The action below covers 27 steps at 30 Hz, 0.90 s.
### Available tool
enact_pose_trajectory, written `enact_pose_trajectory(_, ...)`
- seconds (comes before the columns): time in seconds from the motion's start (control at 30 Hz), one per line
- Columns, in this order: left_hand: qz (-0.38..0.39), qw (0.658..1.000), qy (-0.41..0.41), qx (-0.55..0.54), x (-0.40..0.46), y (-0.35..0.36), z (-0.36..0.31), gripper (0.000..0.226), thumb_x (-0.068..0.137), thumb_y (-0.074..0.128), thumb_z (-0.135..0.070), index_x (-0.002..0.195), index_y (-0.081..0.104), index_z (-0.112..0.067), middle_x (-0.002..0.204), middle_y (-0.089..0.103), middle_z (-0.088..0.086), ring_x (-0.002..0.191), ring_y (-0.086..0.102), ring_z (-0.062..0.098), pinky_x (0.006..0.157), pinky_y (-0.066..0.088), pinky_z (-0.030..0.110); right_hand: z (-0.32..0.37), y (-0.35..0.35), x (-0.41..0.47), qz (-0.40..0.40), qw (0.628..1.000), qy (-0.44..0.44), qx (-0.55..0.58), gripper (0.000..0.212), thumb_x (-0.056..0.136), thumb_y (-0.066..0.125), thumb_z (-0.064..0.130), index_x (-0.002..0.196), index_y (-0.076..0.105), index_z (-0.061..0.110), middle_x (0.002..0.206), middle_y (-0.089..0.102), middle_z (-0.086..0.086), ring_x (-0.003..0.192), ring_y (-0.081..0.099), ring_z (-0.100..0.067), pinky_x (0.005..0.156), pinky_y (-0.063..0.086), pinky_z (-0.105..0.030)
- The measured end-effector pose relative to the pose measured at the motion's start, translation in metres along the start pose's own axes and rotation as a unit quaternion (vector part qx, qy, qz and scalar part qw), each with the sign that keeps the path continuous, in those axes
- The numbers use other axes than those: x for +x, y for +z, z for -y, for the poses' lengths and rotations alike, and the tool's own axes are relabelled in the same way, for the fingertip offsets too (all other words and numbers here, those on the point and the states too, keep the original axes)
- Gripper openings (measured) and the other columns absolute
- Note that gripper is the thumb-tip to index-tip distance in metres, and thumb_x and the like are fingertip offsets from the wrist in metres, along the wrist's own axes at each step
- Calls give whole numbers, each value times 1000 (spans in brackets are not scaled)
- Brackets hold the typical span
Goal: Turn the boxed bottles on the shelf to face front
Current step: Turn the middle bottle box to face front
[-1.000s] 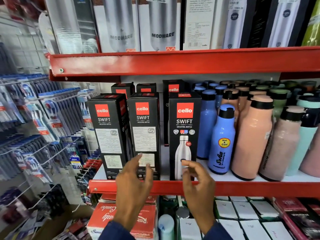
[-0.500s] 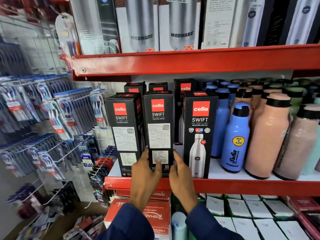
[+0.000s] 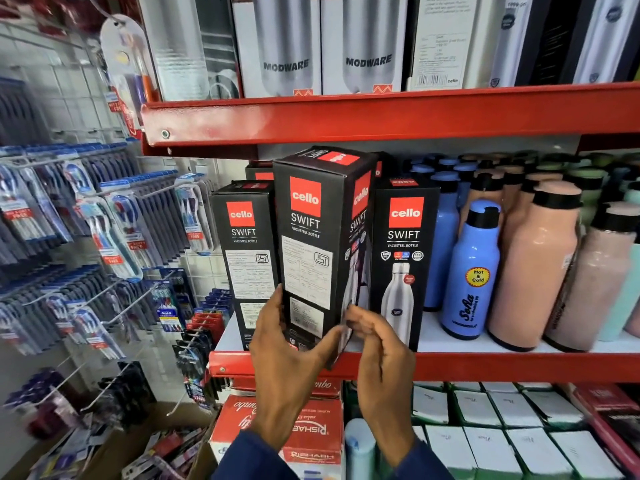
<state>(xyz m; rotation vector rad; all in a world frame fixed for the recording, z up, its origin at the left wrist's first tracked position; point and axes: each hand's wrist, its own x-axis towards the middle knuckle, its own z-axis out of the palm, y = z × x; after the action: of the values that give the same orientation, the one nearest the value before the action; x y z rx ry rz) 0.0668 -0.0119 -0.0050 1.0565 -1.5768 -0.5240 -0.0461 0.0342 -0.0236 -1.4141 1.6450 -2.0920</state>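
Observation:
Three black Cello Swift boxes stand at the front of the red shelf [image 3: 485, 367]. The middle box [image 3: 313, 237] is lifted and pulled forward, turned partly so its text panel faces me and its picture side shows at the right. My left hand [image 3: 284, 348] grips its lower left side and bottom. My right hand [image 3: 377, 341] holds its lower right edge with the fingertips. The left box [image 3: 244, 258] shows its text panel. The right box [image 3: 401, 261] shows its bottle picture to the front. More black boxes stand behind them.
Loose blue [image 3: 474, 271], pink [image 3: 536, 268] and green bottles fill the shelf to the right. Modware boxes [image 3: 287, 46] stand on the upper shelf. Toothbrush packs [image 3: 114, 230] hang on a wire rack at left. Red and white cartons [image 3: 304, 431] sit below.
Both hands went from open in front of the shelf to gripping the middle box, then lifted it off the shelf towards me and began turning it.

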Motion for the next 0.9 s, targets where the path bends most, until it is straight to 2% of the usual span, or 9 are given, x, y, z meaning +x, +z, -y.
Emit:
enact_pose_trajectory(0.17, 28, 999, -1, -27, 6, -13, 13, 97, 59, 88, -40, 144, 44, -24, 138, 60, -7, 123, 56, 7, 107, 47, 32, 1, -13, 6, -26, 999, -10, -31, 30, 93, 50, 29, 121, 58, 28, 120, 65, 13, 109, 60, 0, 88, 53, -22)
enact_pose_trajectory(0.27, 84, 993, -13, -83, 10, -18, 20, 88, 66, 77, -39, 146, 42, -29, 136, 63, -10, 121, 62, 8, 104, 52, 42, 0, -17, 11, 79, 996, 27, -22, 45, 94, 56, 35, 138, 47, 30, 134, 58, 14, 121, 55, 2, 98, 50, -24)
enact_pose_trajectory(0.4, 172, 977, 3, -123, 20, -13, 23, 62, 92, 56, -23, 150, 36, -32, 144, 57, -13, 131, 55, 8, 109, 47, 48, 3, -10, 13, 97, 995, 5, -24, 38, 94, 57, 29, 132, 54, 33, 123, 60, 28, 111, 56, 14, 91, 48, -11)
enact_pose_trajectory(0.53, 215, 971, 29, -101, 33, -3, 35, 57, 102, 46, -36, 153, 23, -39, 148, 51, -21, 133, 50, -2, 111, 45, 43, -2, 2, 18, 66, 997, 8, -35, 41, 95, 56, 22, 132, 46, 34, 113, 46, 42, 102, 47, 31, 84, 40, 2)
enact_pose_trajectory(0.67, 217, 973, 24, -69, 49, 12, 52, 62, 96, 44, -51, 153, 19, -44, 142, 55, -25, 124, 53, -9, 110, 47, 38, -23, 17, 24, 55, 995, 15, -81, 42, 97, 52, 21, 138, 45, 25, 114, 47, 36, 97, 44, 33, 81, 35, 7)
enact_pose_trajectory(0.73, 215, 975, 17, -56, 53, 20, 60, 61, 98, 43, -46, 153, 19, -43, 126, 56, -42, 108, 55, -21, 101, 49, 24, -33, 23, 26, 54, 993, 24, -102, 43, 97, 50, 19, 139, 43, 23, 119, 51, 23, 102, 45, 25, 82, 33, 8)
enact_pose_trajectory(0.8, 217, 975, 13, -48, 53, 26, 65, 59, 102, 43, -34, 155, 17, -39, 115, 48, -58, 100, 50, -31, 90, 42, 4, -39, 27, 26, 64, 991, 28, -117, 43, 98, 48, 16, 139, 42, 21, 119, 51, 17, 101, 43, 22, 80, 31, 9)
enact_pose_trajectory(0.87, 223, 974, -3, -47, 49, 29, 67, 60, 103, 43, -24, 156, 15, -32, 121, 44, -53, 107, 48, -27, 84, 34, -7, -45, 29, 25, 75, 987, 36, -137, 42, 97, 48, 13, 138, 41, 17, 119, 56, 11, 98, 46, 17, 76, 30, 11)
enact_pose_trajectory(0.9, 224, 974, -12, -42, 47, 30, 68, 61, 103, 44, -21, 156, 15, -29, 125, 46, -43, 112, 50, -17, 83, 34, -7, -49, 29, 24, 77, 985, 40, -149, 42, 97, 48, 12, 139, 41, 16, 121, 59, 5, 100, 49, 10, 75, 30, 11)
